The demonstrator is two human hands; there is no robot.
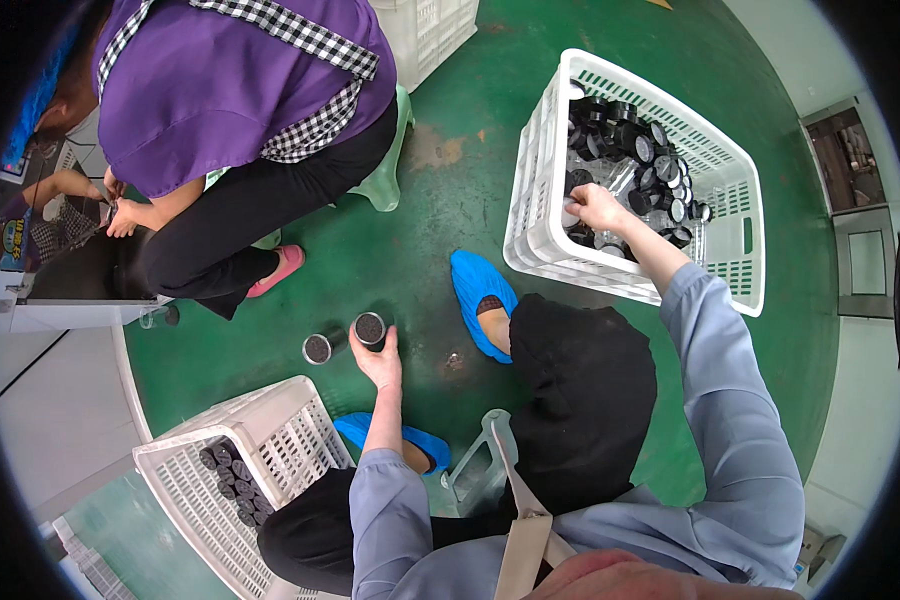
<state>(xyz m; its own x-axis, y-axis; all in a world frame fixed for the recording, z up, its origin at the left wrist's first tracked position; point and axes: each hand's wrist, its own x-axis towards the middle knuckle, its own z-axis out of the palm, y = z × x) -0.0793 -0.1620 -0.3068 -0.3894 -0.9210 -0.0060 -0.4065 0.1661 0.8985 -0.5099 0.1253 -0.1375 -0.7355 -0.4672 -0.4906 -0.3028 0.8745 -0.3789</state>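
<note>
My left hand point(380, 365) is wrapped round a clear jar point(370, 329) filled with dark granules, its top uncovered. Just left of it another filled jar point(317, 348) stands on the green floor. At the right, my right hand point(598, 209) reaches over the near left side of a white plastic crate point(727, 150). Its fingers pinch a round lid point(571, 214) with a pale inner face, partly hidden by the hand. Around it in the crate lie many black lids point(643, 150), some turned pale side up, among clear empty-looking jars point(620, 180).
A second white crate point(290, 440) at the lower left holds several black-lidded jars point(235, 480). A co-worker in purple point(240, 90) sits on a green stool point(382, 180) at the upper left. Another white crate point(425, 35) stands behind. Blue shoe covers point(480, 300) are on my feet.
</note>
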